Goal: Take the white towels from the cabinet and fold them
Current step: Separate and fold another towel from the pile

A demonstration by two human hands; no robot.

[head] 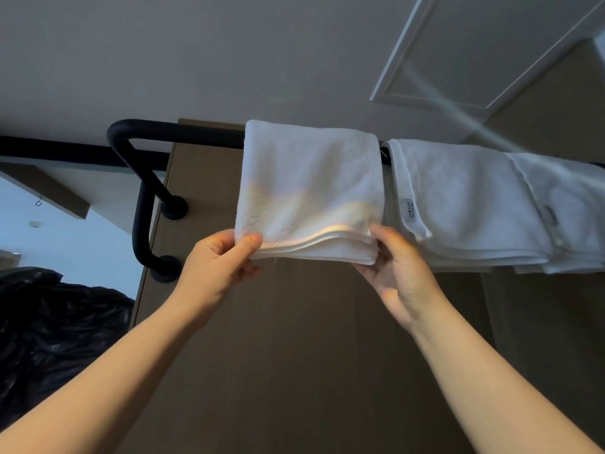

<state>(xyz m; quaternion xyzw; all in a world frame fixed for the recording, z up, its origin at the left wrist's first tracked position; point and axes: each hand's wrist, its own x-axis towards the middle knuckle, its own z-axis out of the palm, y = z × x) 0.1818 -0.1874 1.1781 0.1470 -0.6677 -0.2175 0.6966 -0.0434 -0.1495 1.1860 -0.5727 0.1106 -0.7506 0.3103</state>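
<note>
A folded white towel (307, 188) hangs over a black rail (183, 132) fixed high on a brown cabinet panel (294, 339). My left hand (217, 263) pinches the towel's lower left corner between thumb and fingers. My right hand (397, 280) holds its lower right corner, thumb on the front and fingers underneath. Two more white towels, one with a small label (458, 204) and one further right (569, 221), hang on the same rail to the right.
The rail bends down into a black bracket (144, 204) at the left. Black plastic bags (55, 326) are piled at lower left. A white ceiling with a framed panel (474, 57) lies overhead. A wooden shelf with a small hook (39, 202) is at far left.
</note>
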